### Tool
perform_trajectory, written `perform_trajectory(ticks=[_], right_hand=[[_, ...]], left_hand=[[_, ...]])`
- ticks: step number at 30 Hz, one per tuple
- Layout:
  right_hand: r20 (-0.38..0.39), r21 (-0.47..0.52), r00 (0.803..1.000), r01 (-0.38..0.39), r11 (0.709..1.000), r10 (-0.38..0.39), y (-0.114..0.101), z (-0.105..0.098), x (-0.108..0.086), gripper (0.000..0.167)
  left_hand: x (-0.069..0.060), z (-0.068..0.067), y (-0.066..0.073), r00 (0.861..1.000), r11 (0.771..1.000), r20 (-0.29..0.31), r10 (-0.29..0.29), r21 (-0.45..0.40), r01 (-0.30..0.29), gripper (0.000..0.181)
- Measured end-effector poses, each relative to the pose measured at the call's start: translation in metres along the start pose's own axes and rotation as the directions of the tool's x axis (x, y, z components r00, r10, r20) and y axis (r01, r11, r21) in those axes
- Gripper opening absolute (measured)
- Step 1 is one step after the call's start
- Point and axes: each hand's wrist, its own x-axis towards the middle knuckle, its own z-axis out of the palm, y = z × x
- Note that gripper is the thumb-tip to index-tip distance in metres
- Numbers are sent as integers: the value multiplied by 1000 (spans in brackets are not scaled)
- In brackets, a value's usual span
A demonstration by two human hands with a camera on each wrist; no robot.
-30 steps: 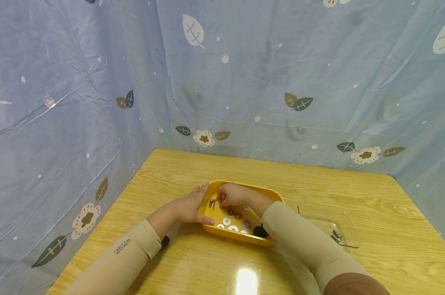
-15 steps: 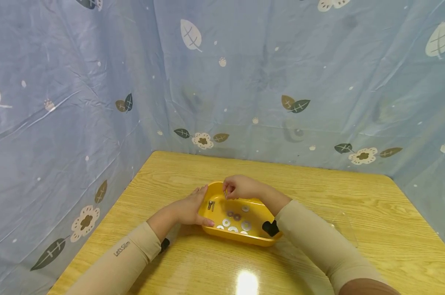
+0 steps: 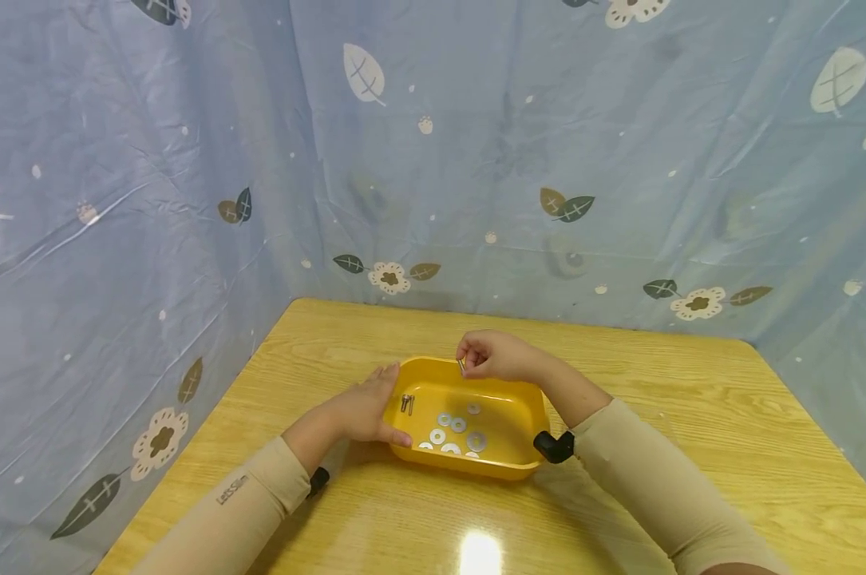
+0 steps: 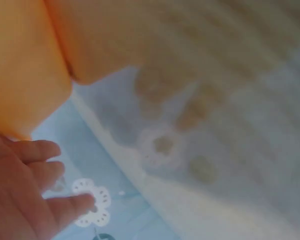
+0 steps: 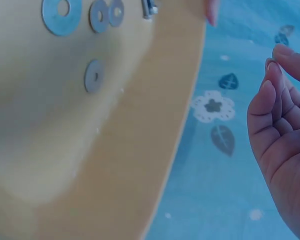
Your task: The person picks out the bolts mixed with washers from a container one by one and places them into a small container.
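A yellow tray sits on the table with several flat metal washers on its floor. Two metal bolts lie side by side near the tray's left end. My left hand rests at that end, thumb over the near rim and fingers stretched along the far-left corner; its fingers look nearly straight in the left wrist view. Raised over the tray's far rim, my right hand pinches a small metal bolt between thumb and fingertips. In the right wrist view the bolt is mostly hidden by the fingers.
The wooden table reaches back to a patterned blue curtain, which also hangs along the left and right sides. Right of the tray, a clear container is largely hidden by my right sleeve. Black wrist-worn pieces show at both wrists.
My right hand has lifted from inside the tray with the bolt and moved right, to above the far rim. The left hand has stayed on the tray's left end.
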Motion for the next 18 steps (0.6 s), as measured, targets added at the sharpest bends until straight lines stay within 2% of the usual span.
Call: perform_trajectory(ticks=[4, 11, 18], right_hand=[[4, 45, 1000, 0, 999, 0, 0, -11, -18, 19], [-13, 83, 999, -30, 996, 31, 7, -40, -51, 18], [-141, 182, 988, -38, 983, 64, 21, -66, -95, 19]], left_hand=[[-1, -2, 2, 1000, 997, 0, -19, 75, 19, 129], [-2, -7, 3, 1000, 994, 2, -13, 111, 12, 126], [1, -6, 6, 1000, 986, 17, -2, 168, -1, 132]])
